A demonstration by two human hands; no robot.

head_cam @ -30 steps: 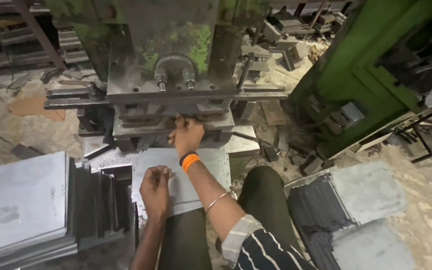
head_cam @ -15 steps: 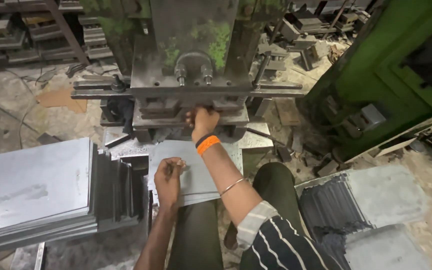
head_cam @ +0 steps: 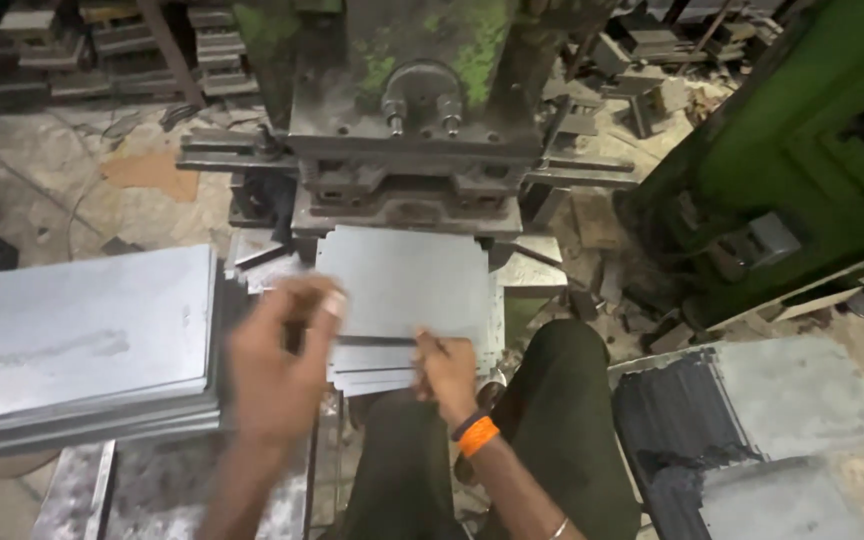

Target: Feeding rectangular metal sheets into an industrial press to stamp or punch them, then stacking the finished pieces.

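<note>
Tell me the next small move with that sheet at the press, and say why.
Probably slide the top metal sheet forward under the press die. Its far edge sits just at the die's mouth, the right hand rests on its near edge, and the blurred left hand hovers beside it.

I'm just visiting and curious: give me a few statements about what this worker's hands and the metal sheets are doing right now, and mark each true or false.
1. The right hand rests on the near edge of the flat metal sheet lying in front of the press. True.
2. The left hand is up inside the press. False: it is blurred, near the sheet's left edge, well clear of the press.
3. A stack of grey sheets lies to the person's left. True.
4. The right wrist is bare. False: it wears an orange band.
</note>
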